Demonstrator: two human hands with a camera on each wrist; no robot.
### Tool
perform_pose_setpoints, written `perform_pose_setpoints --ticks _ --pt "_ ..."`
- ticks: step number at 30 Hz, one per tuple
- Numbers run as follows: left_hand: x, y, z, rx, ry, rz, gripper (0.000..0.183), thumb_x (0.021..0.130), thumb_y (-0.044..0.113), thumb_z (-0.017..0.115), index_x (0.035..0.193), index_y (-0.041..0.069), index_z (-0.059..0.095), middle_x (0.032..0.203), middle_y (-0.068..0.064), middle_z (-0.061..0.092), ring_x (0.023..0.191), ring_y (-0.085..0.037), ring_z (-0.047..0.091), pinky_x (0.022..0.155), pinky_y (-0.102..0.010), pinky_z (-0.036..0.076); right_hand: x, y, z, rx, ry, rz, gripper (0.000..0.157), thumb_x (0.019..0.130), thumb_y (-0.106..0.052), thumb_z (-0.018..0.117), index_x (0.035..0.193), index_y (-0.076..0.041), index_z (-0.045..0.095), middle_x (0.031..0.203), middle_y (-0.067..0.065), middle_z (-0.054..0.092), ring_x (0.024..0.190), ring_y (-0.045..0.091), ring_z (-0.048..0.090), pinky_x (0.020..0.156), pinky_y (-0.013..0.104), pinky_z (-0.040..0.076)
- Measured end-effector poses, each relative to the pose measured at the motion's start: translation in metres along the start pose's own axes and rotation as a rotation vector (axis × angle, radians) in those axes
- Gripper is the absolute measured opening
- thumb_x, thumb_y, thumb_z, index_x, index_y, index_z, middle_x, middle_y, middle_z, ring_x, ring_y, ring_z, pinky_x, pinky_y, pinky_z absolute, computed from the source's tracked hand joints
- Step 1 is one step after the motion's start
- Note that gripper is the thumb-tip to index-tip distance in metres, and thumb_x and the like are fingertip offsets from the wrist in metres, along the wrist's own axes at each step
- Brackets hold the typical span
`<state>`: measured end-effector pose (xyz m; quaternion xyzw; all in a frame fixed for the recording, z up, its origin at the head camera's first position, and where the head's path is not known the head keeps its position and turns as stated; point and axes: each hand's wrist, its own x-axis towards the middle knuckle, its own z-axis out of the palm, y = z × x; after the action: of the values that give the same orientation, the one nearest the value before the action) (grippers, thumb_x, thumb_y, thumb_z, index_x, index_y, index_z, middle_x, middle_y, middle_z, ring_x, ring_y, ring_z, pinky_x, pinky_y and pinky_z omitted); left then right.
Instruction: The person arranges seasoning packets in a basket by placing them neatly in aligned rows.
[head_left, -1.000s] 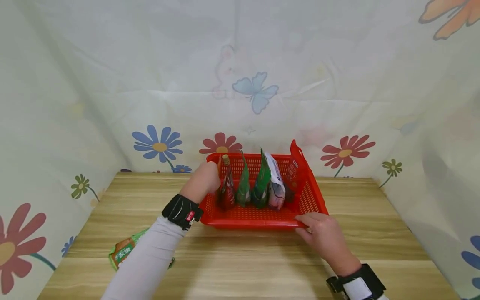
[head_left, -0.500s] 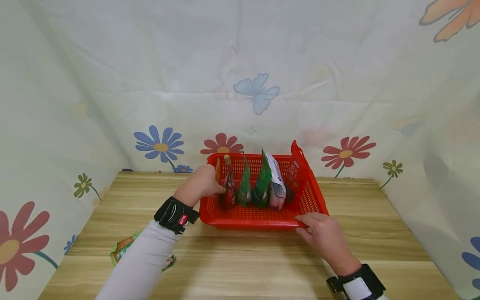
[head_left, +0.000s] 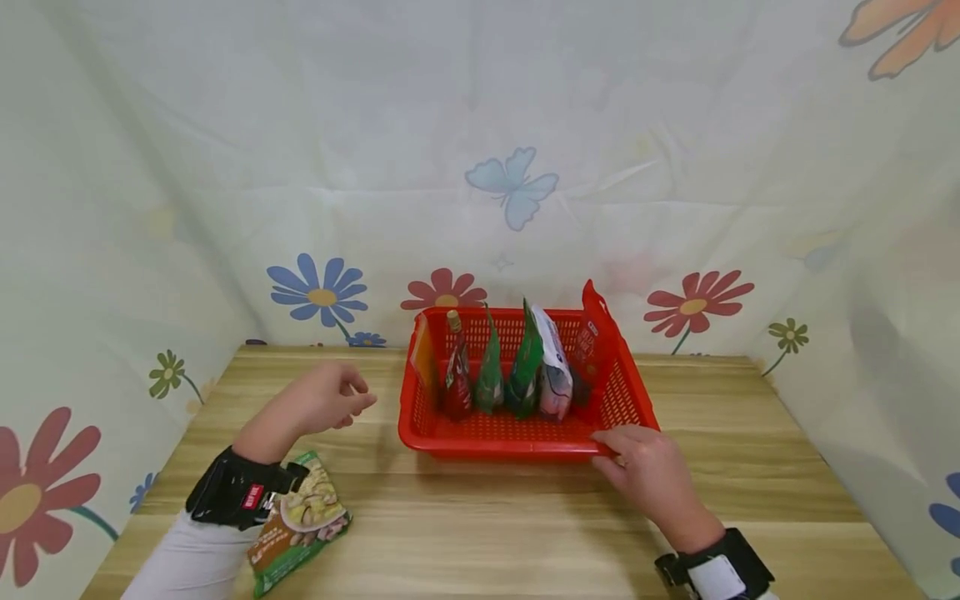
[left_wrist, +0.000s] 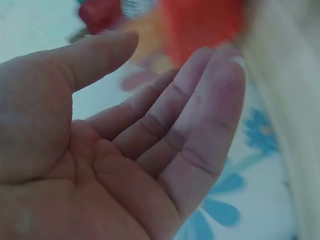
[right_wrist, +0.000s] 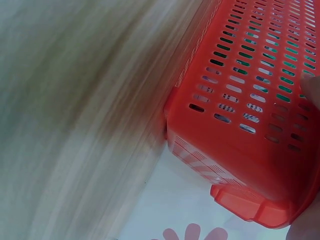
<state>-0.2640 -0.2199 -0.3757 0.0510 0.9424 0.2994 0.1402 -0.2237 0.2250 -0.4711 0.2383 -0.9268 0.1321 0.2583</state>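
Note:
In the head view a red plastic basket (head_left: 502, 446) stands on the table, its near right rim pinched by my right hand (head_left: 648, 475). My left hand (head_left: 318, 400) hovers left of the basket; the left wrist view shows its palm bare and its fingers loosely bent. Upright in the basket, from left to right, are an orange packet (head_left: 424, 358), a red bottle (head_left: 457, 379), two green packets (head_left: 489, 371), a white and pink bag (head_left: 553, 375) and a red bag (head_left: 592, 342). The right wrist view shows the slotted side of the basket close up.
A green and brown food packet (head_left: 303, 517) lies on the wooden table (head_left: 480, 542), partly behind the left wrist strap (head_left: 240, 492). A flower-printed cloth (head_left: 480, 225) hangs behind the table and along both sides.
My left hand has come out of the basket and moved left towards me, leaving the orange packet standing at the left end. My right hand stays on the rim.

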Motion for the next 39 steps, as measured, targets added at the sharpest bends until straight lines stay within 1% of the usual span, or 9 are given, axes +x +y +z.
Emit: perform_pose_setpoints --ticks 6,12,15,18,21,26,30,34,39 --pt "-0.013 -0.058 0.005 0.129 0.037 -0.016 0.026 0.095 0.022 0.071 0.101 -0.003 0.070 0.085 -0.008 0.067 0.074 -0.018 0.060 0.066 -0.034 0.050 0.000 0.000 0.000 -0.004 0.003 -0.004 0.043 0.064 -0.022 0.098 0.102 -0.008 0.081 0.090 0.006 0.080 0.081 0.022 0.076 0.076 0.045 0.063" --pt "-0.019 -0.100 0.002 0.157 0.021 -0.087 0.039 0.092 0.026 0.075 0.108 -0.008 0.066 0.095 -0.015 0.068 0.081 -0.023 0.060 0.070 -0.039 0.053 0.000 0.001 0.000 -0.003 0.015 -0.011 0.043 0.064 -0.022 0.099 0.101 -0.009 0.081 0.090 0.006 0.079 0.080 0.021 0.075 0.075 0.044 0.063" --pt "-0.026 -0.111 0.000 0.156 -0.008 -0.131 0.049 0.089 0.031 0.077 0.113 -0.009 0.064 0.100 -0.020 0.068 0.086 -0.026 0.062 0.072 -0.041 0.055 0.000 0.001 0.000 -0.006 0.017 -0.014 0.043 0.064 -0.023 0.098 0.101 -0.010 0.081 0.090 0.006 0.080 0.081 0.021 0.076 0.075 0.044 0.063" --pt "-0.035 -0.120 0.003 0.147 -0.072 -0.172 0.059 0.084 0.037 0.082 0.117 -0.008 0.062 0.103 -0.021 0.067 0.088 -0.028 0.062 0.073 -0.041 0.056 0.000 0.001 0.000 -0.007 0.008 -0.013 0.043 0.065 -0.024 0.098 0.102 -0.010 0.081 0.090 0.005 0.080 0.081 0.021 0.076 0.076 0.044 0.063" --pt "-0.043 -0.133 0.010 0.146 -0.096 -0.155 0.069 0.078 0.040 0.088 0.116 -0.008 0.058 0.100 -0.019 0.064 0.088 -0.027 0.059 0.074 -0.040 0.055 0.000 0.001 0.000 -0.007 0.001 -0.007 0.042 0.065 -0.024 0.098 0.102 -0.010 0.081 0.090 0.005 0.080 0.081 0.021 0.075 0.076 0.044 0.063" --pt "-0.053 -0.153 0.020 0.161 -0.073 -0.108 0.080 0.070 0.042 0.094 0.120 -0.004 0.052 0.102 -0.018 0.060 0.093 -0.029 0.056 0.082 -0.046 0.052 -0.001 0.001 0.000 -0.004 0.002 -0.008 0.043 0.065 -0.024 0.098 0.102 -0.010 0.081 0.090 0.005 0.080 0.081 0.020 0.075 0.076 0.044 0.063" --pt "-0.058 -0.159 0.024 0.143 -0.070 -0.129 0.090 0.067 0.045 0.095 0.125 -0.005 0.046 0.115 -0.029 0.060 0.104 -0.038 0.059 0.090 -0.054 0.051 0.000 0.001 0.000 -0.002 0.008 -0.014 0.042 0.065 -0.024 0.098 0.101 -0.010 0.081 0.090 0.005 0.080 0.081 0.020 0.075 0.076 0.044 0.063" --pt "-0.060 -0.162 0.027 0.122 -0.051 -0.143 0.096 0.066 0.046 0.094 0.126 -0.008 0.042 0.122 -0.037 0.058 0.109 -0.044 0.060 0.093 -0.057 0.051 0.000 0.000 -0.001 -0.002 0.011 -0.021 0.042 0.065 -0.024 0.098 0.101 -0.010 0.081 0.090 0.004 0.080 0.080 0.019 0.075 0.075 0.043 0.063" --pt "-0.058 -0.161 0.030 0.110 -0.054 -0.168 0.088 0.067 0.042 0.094 0.122 -0.007 0.047 0.113 -0.029 0.062 0.103 -0.039 0.061 0.089 -0.054 0.051 0.000 0.000 -0.001 -0.005 0.013 -0.022 0.043 0.065 -0.025 0.098 0.101 -0.010 0.081 0.090 0.005 0.080 0.081 0.020 0.075 0.075 0.043 0.064"
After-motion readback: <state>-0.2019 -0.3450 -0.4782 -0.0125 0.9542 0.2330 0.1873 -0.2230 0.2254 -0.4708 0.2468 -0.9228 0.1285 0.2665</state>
